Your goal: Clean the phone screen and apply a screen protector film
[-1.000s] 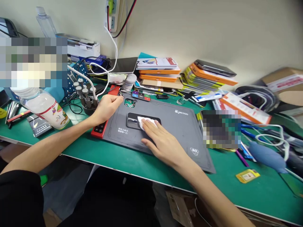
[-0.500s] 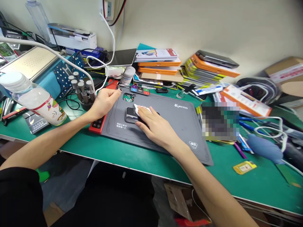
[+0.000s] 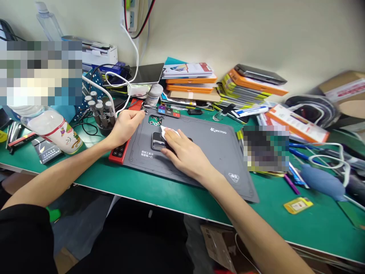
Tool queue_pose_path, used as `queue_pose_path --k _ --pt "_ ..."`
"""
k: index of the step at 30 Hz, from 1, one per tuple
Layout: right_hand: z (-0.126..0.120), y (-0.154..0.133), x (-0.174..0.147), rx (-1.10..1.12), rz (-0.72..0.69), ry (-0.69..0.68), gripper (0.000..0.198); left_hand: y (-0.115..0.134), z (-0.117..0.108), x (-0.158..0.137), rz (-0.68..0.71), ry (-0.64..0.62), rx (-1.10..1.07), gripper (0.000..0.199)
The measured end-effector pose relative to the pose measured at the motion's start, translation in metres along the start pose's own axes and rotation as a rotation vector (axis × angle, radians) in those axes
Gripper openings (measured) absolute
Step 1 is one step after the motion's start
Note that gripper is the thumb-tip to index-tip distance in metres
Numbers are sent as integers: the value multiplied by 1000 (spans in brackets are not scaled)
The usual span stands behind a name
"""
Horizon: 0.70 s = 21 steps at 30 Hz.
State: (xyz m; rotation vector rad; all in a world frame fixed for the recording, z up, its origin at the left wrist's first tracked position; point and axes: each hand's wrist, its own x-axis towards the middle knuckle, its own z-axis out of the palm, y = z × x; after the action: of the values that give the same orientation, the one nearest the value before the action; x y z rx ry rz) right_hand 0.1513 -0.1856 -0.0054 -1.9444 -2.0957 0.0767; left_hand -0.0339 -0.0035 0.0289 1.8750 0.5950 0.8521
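Note:
A smartphone [image 3: 157,142] with a dark, glossy screen lies flat on a grey work mat [image 3: 211,161]. My right hand [image 3: 186,154] covers most of it, fingers stretched together over a white tissue [image 3: 168,132] pressed against the glass. Over the mat's red left strip, my left hand [image 3: 127,123] is closed in a fist-like pinch. A small metallic bit shows by its fingertips, but I cannot make out what they hold. Small loose parts [image 3: 155,120] sit in a cut-out at the mat's upper left, beyond the phone.
Left of the mat stand a screwdriver holder [image 3: 99,114] and a plastic bottle [image 3: 57,129]. Stacked boxes [image 3: 191,78] line the wall. To the right lie a blue air blower [image 3: 322,182], a yellow packet [image 3: 298,205] and tangled cables [image 3: 327,152].
My right hand has shifted slightly with the tissue on the phone's screen. The left hand stays closed in about the same spot. The camera view has moved a little.

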Motion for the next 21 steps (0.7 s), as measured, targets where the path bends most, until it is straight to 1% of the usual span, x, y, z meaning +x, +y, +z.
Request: queue_pose_path --k 4,5,6,8,11,13,15,17,19,21 --pt "3 -12 -29 -12 -104 9 79 -4 2 0 2 -17 -8 49" --pt "3 -12 -31 -12 -111 3 75 -5 2 0 -1 -23 -7 49" --pt "3 -10 -28 -12 -104 -5 72 -5 2 0 -3 -28 -2 49" --pt "1 -6 -12 -12 -62 -27 69 -7 1 0 -5 -24 8 49" --pt "1 -4 10 -8 -17 -36 72 -7 0 -1 -3 -1 9 49" --pt "4 -10 6 -19 -43 -8 73 -6 -1 -1 -4 1 13 49" --pt "7 -16 -10 -38 -101 23 75 -5 0 -2 -7 -7 26 48" --pt "8 -19 -24 -51 -148 22 74 -5 0 -3 -3 -13 34 48" --pt "8 -15 -24 -58 -142 17 69 -4 1 -3 0 -18 35 49" --pt "6 -7 -10 -54 -84 12 68 -4 1 -3 -4 -19 33 49"
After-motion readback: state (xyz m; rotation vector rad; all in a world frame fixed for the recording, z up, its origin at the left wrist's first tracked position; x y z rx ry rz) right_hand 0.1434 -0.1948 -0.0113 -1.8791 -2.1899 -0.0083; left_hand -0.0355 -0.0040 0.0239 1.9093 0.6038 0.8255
